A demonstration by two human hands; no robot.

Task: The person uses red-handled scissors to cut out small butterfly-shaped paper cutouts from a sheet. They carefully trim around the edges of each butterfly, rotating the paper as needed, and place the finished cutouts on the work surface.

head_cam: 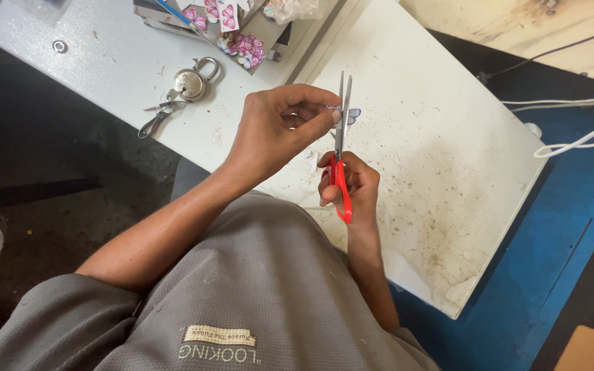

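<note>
Two hands (276, 134) busy: left pinching butterfly cutout (352, 115), right (352, 185) gripping red scissors (340, 165); cut slowly along the outline.

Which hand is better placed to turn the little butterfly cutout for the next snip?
Left. The left hand already pinches the butterfly cutout at the blades, so it can likely rotate it. The right hand is occupied in the red handles of the scissors.
</note>
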